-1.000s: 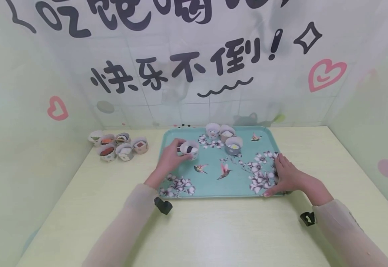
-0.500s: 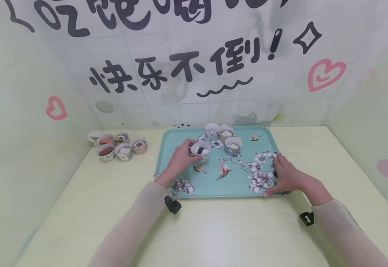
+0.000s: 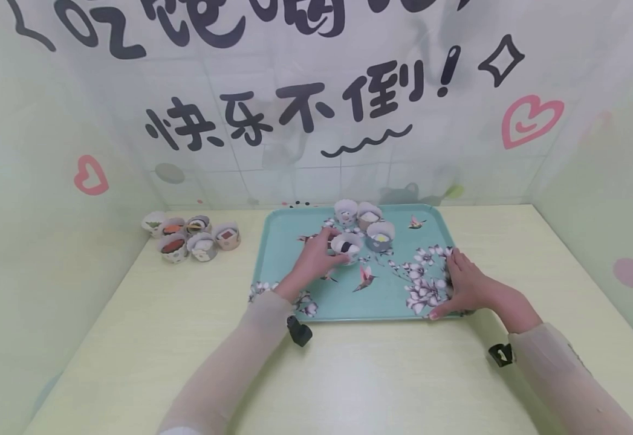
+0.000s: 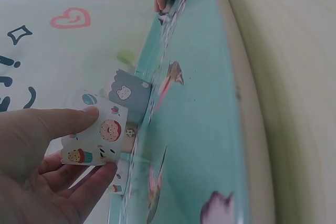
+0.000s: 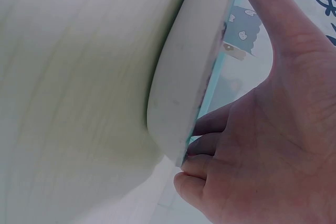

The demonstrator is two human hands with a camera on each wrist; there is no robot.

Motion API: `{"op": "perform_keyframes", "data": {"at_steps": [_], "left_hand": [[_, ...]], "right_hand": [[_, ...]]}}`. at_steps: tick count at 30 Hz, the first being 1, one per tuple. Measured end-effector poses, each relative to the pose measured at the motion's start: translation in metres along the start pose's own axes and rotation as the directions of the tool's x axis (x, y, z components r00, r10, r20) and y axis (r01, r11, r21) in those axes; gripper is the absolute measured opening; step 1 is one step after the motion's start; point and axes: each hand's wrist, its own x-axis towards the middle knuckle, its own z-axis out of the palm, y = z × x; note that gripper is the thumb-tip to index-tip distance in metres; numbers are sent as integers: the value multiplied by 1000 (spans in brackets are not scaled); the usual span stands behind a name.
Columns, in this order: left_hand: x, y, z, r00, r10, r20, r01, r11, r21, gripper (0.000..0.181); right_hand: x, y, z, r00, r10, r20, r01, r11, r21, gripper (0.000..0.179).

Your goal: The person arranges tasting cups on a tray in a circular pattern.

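Observation:
My left hand (image 3: 316,260) pinches a small white paper baking cup (image 3: 347,251) between thumb and fingers, over the back middle of the tray. Inside the cup lies a white piece with a black band. Doughnut and cupcake prints mark its side (image 4: 107,135) in the left wrist view. Just right of it, a grey cup (image 3: 380,238) stands on the turquoise flowered tray (image 3: 387,305). Behind are a beige cup (image 3: 369,216) and a white cup (image 3: 346,213). At the tray's front right corner rests my right hand (image 3: 471,287), fingers along the rim and thumb on the front edge.
Several more filled paper cups (image 3: 202,247) stand grouped at the back left of the pale wooden table (image 3: 349,374). A wall sheet (image 3: 305,145) with black lettering and hearts closes off the back, and pale sheets flank both sides.
My left hand has carried the white cup rightward over the tray, close to the grey cup. The right hand and the other cups stay where they were.

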Motion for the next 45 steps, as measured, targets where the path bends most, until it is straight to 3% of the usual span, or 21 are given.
{"op": "perform_keyframes", "data": {"at_steps": [8,19,45], "left_hand": [[5,12,17,998,36,43,-35,999,-25,57],[13,20,35,996,59,68,-61,998,22,51],[19,26,50,996,36,82,-36,999,-3,50]], "right_hand": [[-1,-1,0,1000,-6,1,6,1000,1,140],[0,1,0,1000,-15,-14,15,1000,-17,140],[0,1,0,1000,-12,-19,12,1000,-13,141]]}}
